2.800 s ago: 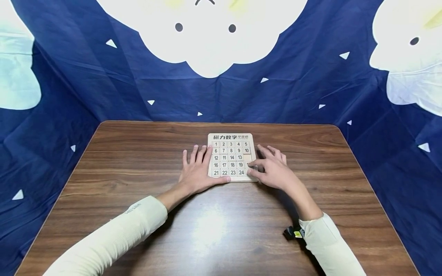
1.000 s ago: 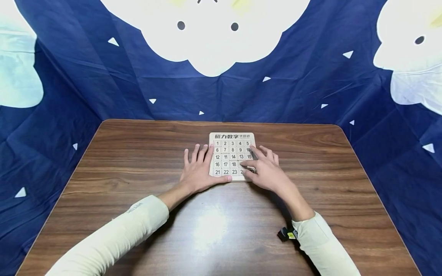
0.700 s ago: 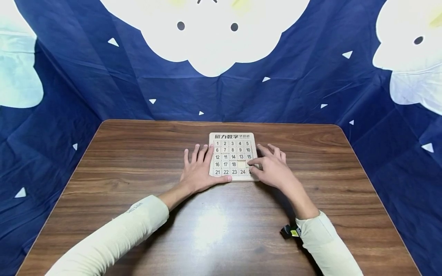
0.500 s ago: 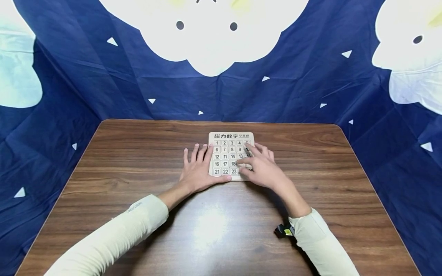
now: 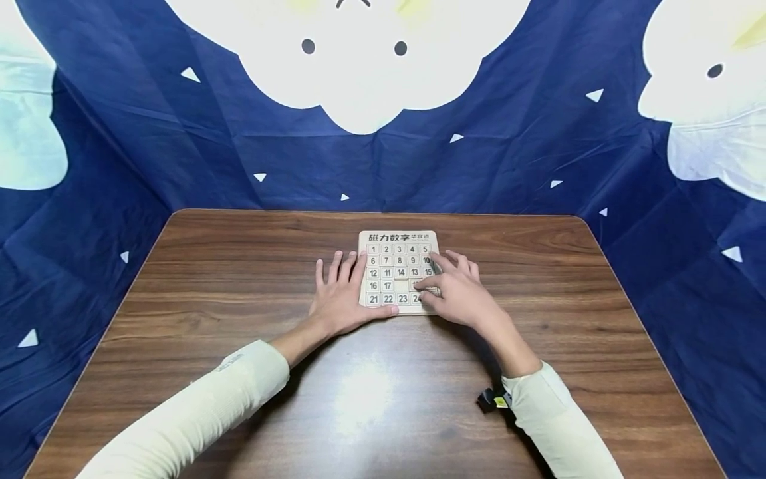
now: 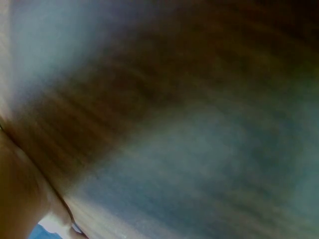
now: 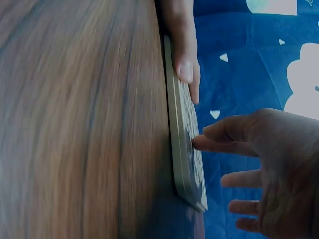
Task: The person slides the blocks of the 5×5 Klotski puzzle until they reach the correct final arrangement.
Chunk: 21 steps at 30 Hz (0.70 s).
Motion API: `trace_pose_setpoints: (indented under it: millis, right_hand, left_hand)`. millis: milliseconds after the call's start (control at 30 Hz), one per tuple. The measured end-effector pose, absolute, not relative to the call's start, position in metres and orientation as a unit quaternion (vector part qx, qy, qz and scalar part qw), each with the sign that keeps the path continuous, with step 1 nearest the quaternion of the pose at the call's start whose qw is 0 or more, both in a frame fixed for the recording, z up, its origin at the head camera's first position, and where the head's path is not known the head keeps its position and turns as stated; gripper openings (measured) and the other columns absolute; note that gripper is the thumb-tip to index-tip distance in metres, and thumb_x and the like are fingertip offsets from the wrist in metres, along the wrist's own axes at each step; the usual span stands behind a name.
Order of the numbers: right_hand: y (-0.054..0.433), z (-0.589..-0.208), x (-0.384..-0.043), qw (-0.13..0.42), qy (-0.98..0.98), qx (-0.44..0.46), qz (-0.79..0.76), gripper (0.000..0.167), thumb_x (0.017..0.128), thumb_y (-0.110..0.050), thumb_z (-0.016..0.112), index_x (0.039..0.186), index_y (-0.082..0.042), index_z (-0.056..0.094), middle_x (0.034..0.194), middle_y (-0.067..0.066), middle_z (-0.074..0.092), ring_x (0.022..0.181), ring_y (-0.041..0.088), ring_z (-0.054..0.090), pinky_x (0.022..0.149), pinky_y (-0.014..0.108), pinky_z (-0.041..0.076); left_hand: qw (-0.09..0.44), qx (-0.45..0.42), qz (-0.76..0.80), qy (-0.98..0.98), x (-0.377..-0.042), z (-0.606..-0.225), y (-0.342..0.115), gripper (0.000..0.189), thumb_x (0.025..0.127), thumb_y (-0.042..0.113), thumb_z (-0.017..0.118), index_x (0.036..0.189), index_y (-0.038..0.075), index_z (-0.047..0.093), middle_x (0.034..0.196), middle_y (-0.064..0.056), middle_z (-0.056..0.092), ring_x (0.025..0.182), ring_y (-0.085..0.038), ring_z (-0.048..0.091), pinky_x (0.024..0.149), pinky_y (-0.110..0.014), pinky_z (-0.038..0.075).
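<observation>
A pale sliding number puzzle (image 5: 363,237) lies flat on the table, printed with dark characters along its top. Its numbered tiles sit in rows, and the bare slot is in the fourth row, right of tile 17 (image 5: 387,285). My left hand (image 5: 340,303) lies spread at the puzzle's left side, thumb along its lower edge. With fingers extended, my right hand (image 5: 463,296) reaches over from the right. Its index fingertip touches the tile (image 5: 411,284) right of the slot, and hides part of its number. In the right wrist view that fingertip meets the puzzle's face (image 7: 185,107).
The brown wooden table (image 5: 371,439) extends on all sides of the puzzle. A dark blue cloth with white shapes (image 5: 383,173) hangs behind and at both sides. A small black device (image 5: 487,400) is at the right wrist. The left wrist view is mostly blurred tabletop (image 6: 149,89).
The bare slot has shifted from the third row's right end to the fourth row's middle, as tile 15 went up and tiles 19 and 18 slid right. My left hand stayed put.
</observation>
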State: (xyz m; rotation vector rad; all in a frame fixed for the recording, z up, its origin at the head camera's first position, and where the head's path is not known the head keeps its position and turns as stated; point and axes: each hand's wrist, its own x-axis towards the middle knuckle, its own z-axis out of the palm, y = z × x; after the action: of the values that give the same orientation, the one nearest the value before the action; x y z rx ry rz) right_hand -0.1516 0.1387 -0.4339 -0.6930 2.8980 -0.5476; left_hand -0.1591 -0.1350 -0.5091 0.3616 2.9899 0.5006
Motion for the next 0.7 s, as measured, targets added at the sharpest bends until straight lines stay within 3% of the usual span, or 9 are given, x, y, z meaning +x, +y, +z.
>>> trace_pose_setpoints:
  millis: [333,700]
  right_hand:
    - [0.111,-0.441,-0.152,0.082,0.942,-0.275,-0.174,0.037,0.109,-0.036,0.07,0.144,-0.033,0.079,0.184,0.018,0.036,0.167,0.055,0.031,0.129,0.075,0.03]
    - [0.121,-0.434,-0.153,0.066,0.954,-0.242,-0.165,0.027,0.105,-0.028,0.073,0.128,-0.028,0.087,0.18,0.019,0.044,0.167,0.057,0.031,0.129,0.074,0.029]
  left_hand:
    - [0.049,0.116,0.168,0.978,-0.158,-0.509,-0.136,0.147,0.076,0.107,0.06,0.184,0.022,0.009,0.19,-0.016,0.019,0.179,-0.042,0.003,0.141,-0.071,-0.01]
    - [0.05,0.117,0.162,0.979,-0.16,-0.51,-0.135,0.147,0.076,0.106,0.061,0.184,0.021,0.009,0.191,-0.014,0.018,0.179,-0.041,0.001,0.141,-0.07,-0.011]
